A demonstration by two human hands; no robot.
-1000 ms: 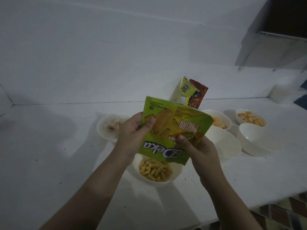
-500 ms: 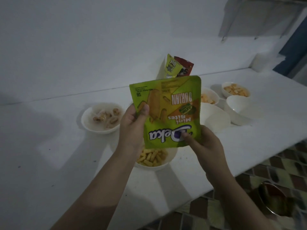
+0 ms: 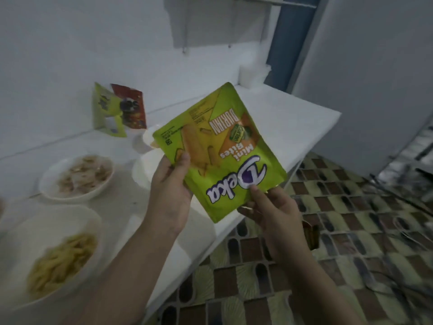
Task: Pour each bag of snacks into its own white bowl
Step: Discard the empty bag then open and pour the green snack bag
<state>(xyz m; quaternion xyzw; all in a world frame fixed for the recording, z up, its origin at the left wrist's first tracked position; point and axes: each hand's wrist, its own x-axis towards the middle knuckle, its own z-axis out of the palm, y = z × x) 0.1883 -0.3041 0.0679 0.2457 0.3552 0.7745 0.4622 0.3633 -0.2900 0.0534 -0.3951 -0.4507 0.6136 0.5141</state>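
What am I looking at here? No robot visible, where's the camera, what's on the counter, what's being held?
There is no machine: a person works with two bare hands, and the single wide-angle camera sits on their head, looking forward and down.

Both hands hold one upside-down green foil snack bag printed "Deka Mini Bites". The left hand grips its left edge, thumb on the front; the right hand pinches its lower corner.

On the white counter stand a white bowl of yellow stick snacks, nearest the camera on the left, and behind it a white bowl of pale brownish snacks. More white bowls sit partly hidden behind the bag. Two other snack bags, one green and one red, lean against the wall. The tiled floor shows on the right.
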